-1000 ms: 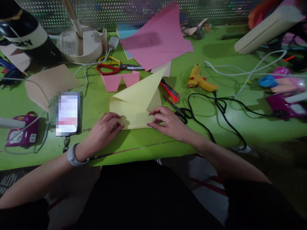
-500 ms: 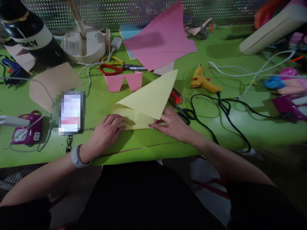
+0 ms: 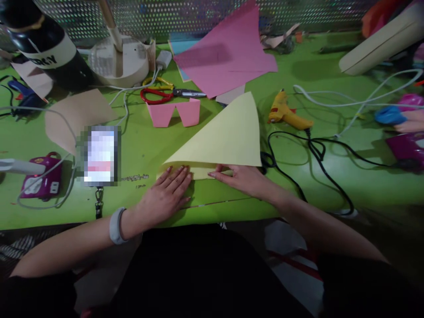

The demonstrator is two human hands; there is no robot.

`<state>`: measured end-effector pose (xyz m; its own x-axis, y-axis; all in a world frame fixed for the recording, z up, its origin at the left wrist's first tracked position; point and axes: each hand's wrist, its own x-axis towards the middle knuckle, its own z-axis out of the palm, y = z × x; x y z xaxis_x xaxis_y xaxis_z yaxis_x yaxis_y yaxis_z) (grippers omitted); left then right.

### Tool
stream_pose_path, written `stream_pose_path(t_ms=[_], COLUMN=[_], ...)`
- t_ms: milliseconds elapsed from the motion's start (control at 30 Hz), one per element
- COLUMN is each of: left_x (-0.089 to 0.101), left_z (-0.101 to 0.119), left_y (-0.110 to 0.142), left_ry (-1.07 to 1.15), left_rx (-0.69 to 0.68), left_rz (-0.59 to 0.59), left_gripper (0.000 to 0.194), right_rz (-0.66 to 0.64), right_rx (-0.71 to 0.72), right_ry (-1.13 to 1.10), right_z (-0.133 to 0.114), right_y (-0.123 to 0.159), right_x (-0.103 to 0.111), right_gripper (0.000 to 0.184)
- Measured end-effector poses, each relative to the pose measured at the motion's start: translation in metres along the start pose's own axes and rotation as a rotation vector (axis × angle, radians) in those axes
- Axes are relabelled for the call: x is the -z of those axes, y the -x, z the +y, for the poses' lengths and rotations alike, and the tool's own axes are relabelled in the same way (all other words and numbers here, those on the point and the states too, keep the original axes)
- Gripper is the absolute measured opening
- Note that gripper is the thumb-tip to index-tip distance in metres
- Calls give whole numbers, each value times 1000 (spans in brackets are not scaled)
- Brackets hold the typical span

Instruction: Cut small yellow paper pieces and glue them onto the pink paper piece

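A sheet of yellow paper lies in front of me, curled over so that its upper layer stands off the layer below. My left hand rests flat with its fingers outstretched on the lower left edge of the sheet. At the lower right, my right hand pinches the paper's edge between thumb and fingers, partly under the raised layer. Just behind the sheet sits a folded pink paper piece with a notch cut in it. Black scissor handles show partly from behind the paper's right side.
A yellow glue gun with a black cord lies to the right. Red-and-yellow-handled scissors and pink sheets are further back. At left are a phone, a purple power socket, brown paper and a black bottle.
The yellow paper's raised layer has opened out toward the right and now covers most of the black scissors. My left hand has shifted right and flattened, its fingers stretched out.
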<state>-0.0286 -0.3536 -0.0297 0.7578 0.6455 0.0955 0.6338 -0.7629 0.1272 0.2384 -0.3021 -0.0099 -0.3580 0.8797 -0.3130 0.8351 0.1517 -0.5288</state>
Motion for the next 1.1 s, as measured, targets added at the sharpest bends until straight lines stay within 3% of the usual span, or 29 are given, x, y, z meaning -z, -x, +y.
stream_pose_path(t_ms=[100,300,633,800,967,1100], left_x=[-4,3,8,8,6,7], left_z=[2,-1,1,0,-1,-1], left_y=[0,0,-2,-2,0,-1], left_ry=[40,81,91,106,108,91], left_rx=[8,-2,-9,-7,6,8], left_rz=[-20,-75,-23,-31,-35,-69], left_gripper=[72,76,84,92,94,92], right_rz=[-12,-38,157,132,128,106], right_rx=[3,8,264,200,198,359], right_ry=[27,-8,35,-32,-191,-115], right_z=[-3,-5,7,22,47,49], right_y=[2,3,1,7,18,16], right_x=[3,4,5,4,7,14], right_gripper=[28,29,20,21,57,57])
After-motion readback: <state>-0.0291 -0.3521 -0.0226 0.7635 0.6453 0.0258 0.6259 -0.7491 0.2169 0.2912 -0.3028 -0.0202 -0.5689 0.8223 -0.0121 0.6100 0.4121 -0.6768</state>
